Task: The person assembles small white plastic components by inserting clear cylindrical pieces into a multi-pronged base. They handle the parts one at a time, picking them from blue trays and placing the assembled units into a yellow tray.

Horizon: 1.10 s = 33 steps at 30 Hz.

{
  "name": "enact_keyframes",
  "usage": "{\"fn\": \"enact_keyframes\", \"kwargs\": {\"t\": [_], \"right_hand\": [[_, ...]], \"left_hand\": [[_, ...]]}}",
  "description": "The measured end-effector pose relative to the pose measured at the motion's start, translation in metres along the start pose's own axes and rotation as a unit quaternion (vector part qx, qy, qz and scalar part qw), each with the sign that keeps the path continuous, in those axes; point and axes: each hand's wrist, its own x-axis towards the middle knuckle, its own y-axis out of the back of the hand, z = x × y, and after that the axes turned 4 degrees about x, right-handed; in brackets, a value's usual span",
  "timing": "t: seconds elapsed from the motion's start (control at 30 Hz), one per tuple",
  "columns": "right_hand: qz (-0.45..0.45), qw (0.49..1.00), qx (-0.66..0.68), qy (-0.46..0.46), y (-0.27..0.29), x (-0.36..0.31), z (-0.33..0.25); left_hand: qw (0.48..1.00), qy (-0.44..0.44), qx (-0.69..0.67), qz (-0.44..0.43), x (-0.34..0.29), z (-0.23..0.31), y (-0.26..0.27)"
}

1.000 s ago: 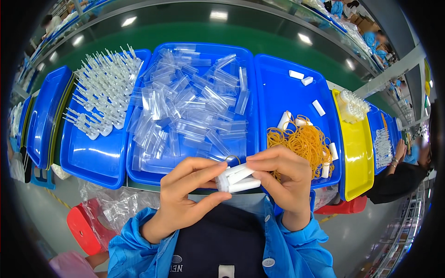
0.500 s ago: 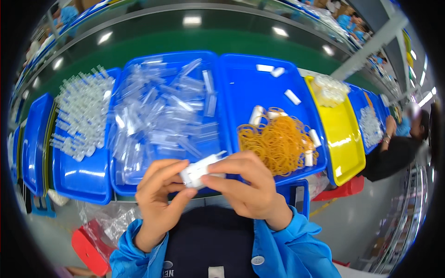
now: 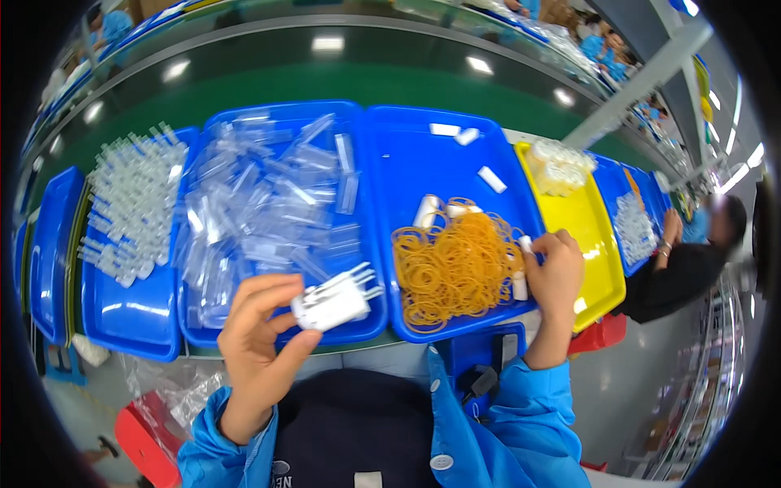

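A blue tray [image 3: 122,313] at left carries clear plastic pronged pieces [image 3: 130,207] — the next blue tray [image 3: 358,122] holds clear sleeves [image 3: 260,203]. At right, a yellow tray [image 3: 598,244] bears white parts [image 3: 557,167]; a co-worker [image 3: 687,260] sits far right — a green belt [image 3: 366,81] runs above.

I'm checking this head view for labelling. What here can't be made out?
- What the right hand pinches: its fingertips hide it at the edge of the orange rubber bands.
- The white bundle in the left hand: too small and glary to count its pieces.
- The clear pieces in the middle blue tray: overlapping and reflective, outlines merge.
- The yellow tray contents: too small, bent by the fisheye rim.
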Motion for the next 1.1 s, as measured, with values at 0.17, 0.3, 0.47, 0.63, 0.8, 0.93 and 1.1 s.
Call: {"fn": "enact_keyframes", "kwargs": {"t": [0.17,0.3,0.47,0.63,0.8,0.93,1.1], "right_hand": [[-0.061,0.998,-0.014,-0.014,0.005,0.007,-0.004],[-0.102,0.993,-0.039,-0.047,0.007,0.012,-0.008],[-0.098,0.990,-0.084,-0.059,-0.003,0.021,-0.003],[-0.012,0.996,0.002,-0.094,0.008,0.028,-0.004],[0.021,0.943,0.299,-0.148,0.009,0.022,0.014],[-0.012,0.799,0.593,-0.099,0.013,0.004,-0.014],[-0.074,0.691,0.717,-0.054,0.011,-0.018,-0.065]], "left_hand": [[1.000,-0.014,0.013,-0.012,-0.002,0.001,0.006],[0.999,-0.034,0.008,-0.024,-0.004,0.000,0.010],[0.996,-0.054,0.069,-0.009,-0.004,0.001,0.013],[0.986,-0.080,0.138,0.039,-0.006,-0.001,0.016],[0.985,-0.072,0.151,0.042,-0.005,-0.001,0.015],[0.982,-0.074,0.169,0.038,-0.005,-0.003,0.013],[0.983,-0.077,0.164,0.035,-0.005,-0.003,0.012]]}}
